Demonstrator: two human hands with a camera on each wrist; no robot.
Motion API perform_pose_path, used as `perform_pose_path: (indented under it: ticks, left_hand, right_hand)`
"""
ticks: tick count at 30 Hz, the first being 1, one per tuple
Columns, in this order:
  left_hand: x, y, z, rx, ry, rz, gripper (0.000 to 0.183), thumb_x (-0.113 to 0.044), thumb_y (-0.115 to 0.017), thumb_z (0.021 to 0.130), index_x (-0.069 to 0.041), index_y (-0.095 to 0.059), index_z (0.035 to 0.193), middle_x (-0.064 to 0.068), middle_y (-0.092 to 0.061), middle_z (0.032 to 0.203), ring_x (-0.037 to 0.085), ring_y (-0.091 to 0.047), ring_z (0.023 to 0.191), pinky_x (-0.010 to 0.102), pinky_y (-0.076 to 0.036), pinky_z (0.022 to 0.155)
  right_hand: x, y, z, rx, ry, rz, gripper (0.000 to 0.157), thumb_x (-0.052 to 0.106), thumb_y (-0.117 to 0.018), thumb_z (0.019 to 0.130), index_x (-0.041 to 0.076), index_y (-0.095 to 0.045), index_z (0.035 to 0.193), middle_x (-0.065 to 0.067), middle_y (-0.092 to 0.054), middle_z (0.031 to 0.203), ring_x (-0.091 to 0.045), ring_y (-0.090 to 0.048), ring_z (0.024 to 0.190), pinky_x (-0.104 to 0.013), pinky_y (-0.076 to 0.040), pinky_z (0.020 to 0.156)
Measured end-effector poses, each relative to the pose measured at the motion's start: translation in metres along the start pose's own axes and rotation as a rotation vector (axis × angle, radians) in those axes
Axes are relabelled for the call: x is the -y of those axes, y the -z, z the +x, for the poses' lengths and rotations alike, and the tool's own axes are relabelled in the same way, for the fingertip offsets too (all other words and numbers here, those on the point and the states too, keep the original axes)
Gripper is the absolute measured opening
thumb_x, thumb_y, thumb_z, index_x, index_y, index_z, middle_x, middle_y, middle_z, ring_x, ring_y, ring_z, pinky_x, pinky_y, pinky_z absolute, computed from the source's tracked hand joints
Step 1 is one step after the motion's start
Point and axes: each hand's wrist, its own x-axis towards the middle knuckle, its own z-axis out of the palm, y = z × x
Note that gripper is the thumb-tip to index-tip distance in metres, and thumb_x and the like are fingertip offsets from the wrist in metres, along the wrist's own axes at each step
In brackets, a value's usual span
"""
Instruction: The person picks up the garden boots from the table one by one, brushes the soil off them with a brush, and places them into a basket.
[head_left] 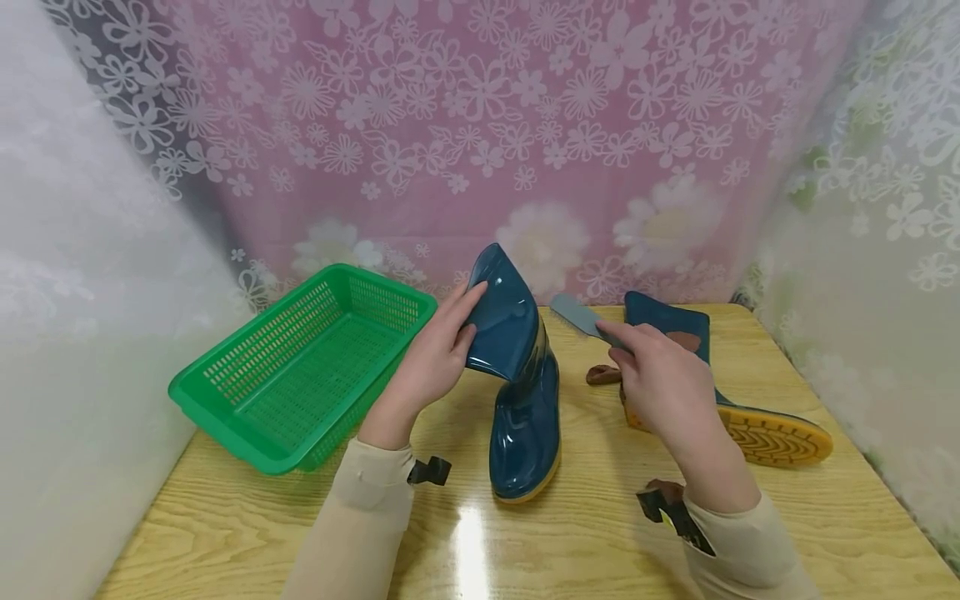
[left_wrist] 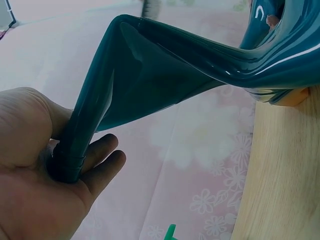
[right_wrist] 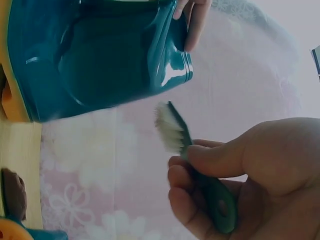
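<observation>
A glossy dark blue rain boot (head_left: pixel 527 433) with a yellow sole stands on the table, its shaft bent over toward the left. My left hand (head_left: pixel 435 350) grips the boot's upper edge, thumb on one side and fingers on the other, as the left wrist view shows around the shaft (left_wrist: pixel 150 80). Right of the boot, my right hand (head_left: pixel 667 383) holds a brush (head_left: pixel 577 315) by its handle. In the right wrist view the brush's pale bristles (right_wrist: pixel 168 127) face the boot shaft (right_wrist: pixel 115 60), a small gap away from it.
At the left stands a green plastic basket (head_left: pixel 360 396) with slotted walls. A second blue boot (head_left: pixel 663 312) lies on its side at the right, its yellow sole (head_left: pixel 780 433) toward me. Brown cloth (head_left: pixel 602 375) lies beside it. A flowered pink curtain (head_left: pixel 480 150) hangs behind the table.
</observation>
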Motion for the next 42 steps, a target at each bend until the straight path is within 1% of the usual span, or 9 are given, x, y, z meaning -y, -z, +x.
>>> perform_pose_path:
  ticks: [4, 8, 12, 16, 24, 28, 33, 37, 42]
  left_hand:
    - [0.0, 0.001, 0.0, 0.0, 0.002, 0.001, 0.062, -0.005, -0.047, 0.119, -0.019, -0.03, 0.177, 0.01, -0.016, 0.184, 0.029, -0.019, 0.169, 0.055, -0.034, 0.129]
    - [0.001, 0.001, 0.0, -0.009, 0.002, 0.006, 0.062, -0.005, -0.048, 0.119, -0.02, -0.031, 0.177, 0.01, -0.017, 0.184, 0.029, -0.02, 0.168, 0.055, -0.036, 0.127]
    - [0.001, 0.001, -0.001, -0.009, -0.001, 0.013, 0.062, -0.005, -0.048, 0.119, -0.02, -0.031, 0.177, 0.01, -0.017, 0.184, 0.03, -0.02, 0.168, 0.055, -0.036, 0.127]
    - [0.0, -0.001, -0.001, 0.009, -0.003, 0.008, 0.062, -0.006, -0.048, 0.119, -0.019, -0.03, 0.177, 0.009, -0.015, 0.184, 0.029, -0.019, 0.169, 0.055, -0.035, 0.128]
    - [0.0, 0.0, -0.002, -0.001, 0.006, 0.012, 0.062, -0.006, -0.048, 0.119, -0.02, -0.03, 0.177, 0.01, -0.016, 0.184, 0.03, -0.021, 0.168, 0.056, -0.039, 0.126]
    - [-0.001, 0.0, -0.001, -0.001, 0.0, 0.013, 0.063, -0.005, -0.048, 0.119, -0.019, -0.03, 0.177, 0.012, -0.016, 0.184, 0.031, -0.021, 0.168, 0.056, -0.037, 0.127]
    - [-0.001, -0.002, -0.001, -0.002, -0.002, 0.011, 0.062, -0.005, -0.048, 0.119, -0.019, -0.03, 0.177, 0.013, -0.016, 0.184, 0.03, -0.02, 0.168, 0.056, -0.035, 0.128]
    - [-0.001, -0.004, -0.001, -0.001, 0.0, 0.016, 0.062, -0.006, -0.048, 0.119, -0.019, -0.03, 0.177, 0.009, -0.015, 0.184, 0.03, -0.02, 0.168, 0.055, -0.036, 0.128]
    - [0.001, -0.004, -0.001, -0.004, 0.004, 0.019, 0.062, -0.006, -0.048, 0.119, -0.019, -0.03, 0.177, 0.008, -0.014, 0.184, 0.029, -0.019, 0.168, 0.055, -0.036, 0.128]
  right_hand:
    - [0.004, -0.004, 0.003, 0.03, 0.003, 0.039, 0.045, 0.013, -0.065, 0.113, 0.02, -0.065, 0.158, -0.018, -0.071, 0.134, -0.019, -0.045, 0.052, -0.038, -0.036, 0.052]
    - [0.005, -0.004, 0.003, 0.07, -0.011, 0.019, 0.044, 0.011, -0.065, 0.113, 0.019, -0.066, 0.157, -0.019, -0.071, 0.133, -0.02, -0.044, 0.052, -0.037, -0.036, 0.051]
    - [0.002, -0.002, 0.0, 0.044, -0.014, -0.005, 0.043, 0.01, -0.066, 0.112, 0.017, -0.067, 0.155, -0.019, -0.073, 0.128, -0.02, -0.043, 0.05, -0.038, -0.034, 0.05]
    - [0.002, -0.005, -0.002, -0.003, 0.014, 0.029, 0.045, 0.011, -0.067, 0.112, 0.019, -0.067, 0.156, -0.017, -0.072, 0.133, -0.018, -0.043, 0.05, -0.038, -0.035, 0.051]
    - [0.002, -0.003, -0.001, 0.061, -0.005, -0.01, 0.043, 0.01, -0.066, 0.112, 0.017, -0.068, 0.154, -0.019, -0.072, 0.131, -0.02, -0.044, 0.051, -0.037, -0.036, 0.05]
    - [-0.002, 0.002, -0.005, 0.011, 0.016, -0.017, 0.042, 0.009, -0.068, 0.111, 0.016, -0.069, 0.152, -0.018, -0.074, 0.125, -0.018, -0.042, 0.05, -0.037, -0.036, 0.049]
    - [-0.002, -0.003, -0.004, -0.05, 0.057, 0.039, 0.043, 0.01, -0.068, 0.111, 0.018, -0.069, 0.153, -0.016, -0.074, 0.127, -0.017, -0.042, 0.05, -0.037, -0.034, 0.05]
    - [-0.002, -0.01, -0.002, 0.004, 0.043, 0.047, 0.043, 0.011, -0.066, 0.112, 0.019, -0.068, 0.155, -0.016, -0.073, 0.129, -0.017, -0.045, 0.053, -0.037, -0.036, 0.051]
    - [-0.007, -0.005, -0.002, 0.049, 0.005, -0.004, 0.042, 0.01, -0.066, 0.112, 0.016, -0.068, 0.154, -0.019, -0.073, 0.128, -0.019, -0.044, 0.052, -0.037, -0.036, 0.051]
